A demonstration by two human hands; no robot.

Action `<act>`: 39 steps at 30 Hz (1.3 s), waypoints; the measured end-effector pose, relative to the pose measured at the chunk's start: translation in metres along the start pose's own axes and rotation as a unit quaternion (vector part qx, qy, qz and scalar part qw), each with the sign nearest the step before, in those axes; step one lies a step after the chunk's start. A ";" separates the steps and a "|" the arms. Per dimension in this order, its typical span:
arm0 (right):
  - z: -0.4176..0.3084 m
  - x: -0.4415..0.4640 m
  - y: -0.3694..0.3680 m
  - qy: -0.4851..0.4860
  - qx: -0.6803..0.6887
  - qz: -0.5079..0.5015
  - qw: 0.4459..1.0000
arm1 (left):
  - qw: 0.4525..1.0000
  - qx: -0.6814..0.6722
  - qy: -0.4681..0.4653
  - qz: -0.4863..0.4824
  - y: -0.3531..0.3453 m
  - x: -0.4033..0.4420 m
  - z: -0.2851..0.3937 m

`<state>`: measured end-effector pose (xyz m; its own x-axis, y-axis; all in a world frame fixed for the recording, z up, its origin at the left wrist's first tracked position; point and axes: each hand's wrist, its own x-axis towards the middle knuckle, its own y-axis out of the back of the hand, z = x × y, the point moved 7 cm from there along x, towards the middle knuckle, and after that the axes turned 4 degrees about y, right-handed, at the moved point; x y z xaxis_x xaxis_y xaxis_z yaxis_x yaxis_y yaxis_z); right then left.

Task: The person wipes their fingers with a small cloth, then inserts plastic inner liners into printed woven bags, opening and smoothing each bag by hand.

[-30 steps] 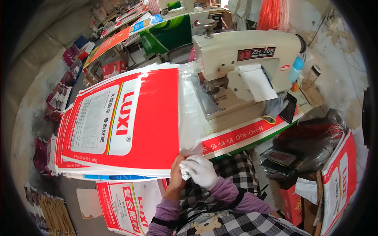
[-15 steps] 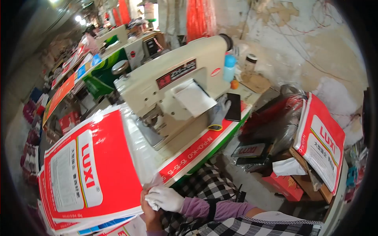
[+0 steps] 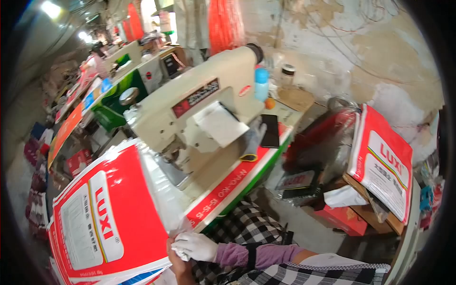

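A stack of red and white LUXI bags [image 3: 135, 204] lies flat at the left, its printed side up. At its lower right corner my two hands meet. My right hand [image 3: 195, 246], in a white glove, has its fingers curled in a pinch. Against it is my left hand [image 3: 178, 265], bare, with closed fingers partly hidden by the glove and the bag edge. What they pinch is too small to make out. A wrinkled strip of clear plastic [image 3: 181, 225] shows just above them. Beyond stands a cream sewing machine [image 3: 199, 95], apart from both hands.
On the machine table lie a grey glove [image 3: 251, 145] and a black phone [image 3: 270, 131]. A blue bottle [image 3: 261, 85] and a jar [image 3: 287, 75] stand behind. More LUXI bags [image 3: 382, 164] rest on a wooden stand at right. A person [image 3: 97, 61] is far back at left.
The camera view has turned slightly, so the machine and table sit further left. Both hands stay together at the bag corner, with little visible change in their grip.
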<state>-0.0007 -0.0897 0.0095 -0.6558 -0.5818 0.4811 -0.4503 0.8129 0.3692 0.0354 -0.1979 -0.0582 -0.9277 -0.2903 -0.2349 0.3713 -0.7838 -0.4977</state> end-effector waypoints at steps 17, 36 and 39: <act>-0.006 0.004 0.001 0.007 -0.032 0.007 0.999 | 0.999 -0.037 0.015 0.011 0.013 0.004 -0.005; -0.009 0.006 0.004 0.006 -0.022 0.008 1.000 | 0.999 -0.022 0.017 0.029 0.008 0.000 0.000; -0.011 0.006 0.005 0.004 -0.018 0.011 1.000 | 1.000 -0.012 0.010 0.013 0.013 0.003 -0.003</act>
<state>-0.0007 -0.0895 0.0231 -0.6599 -0.5646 0.4958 -0.4147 0.8239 0.3864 0.0378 -0.2074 -0.0683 -0.9164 -0.2998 -0.2653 0.3973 -0.7627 -0.5104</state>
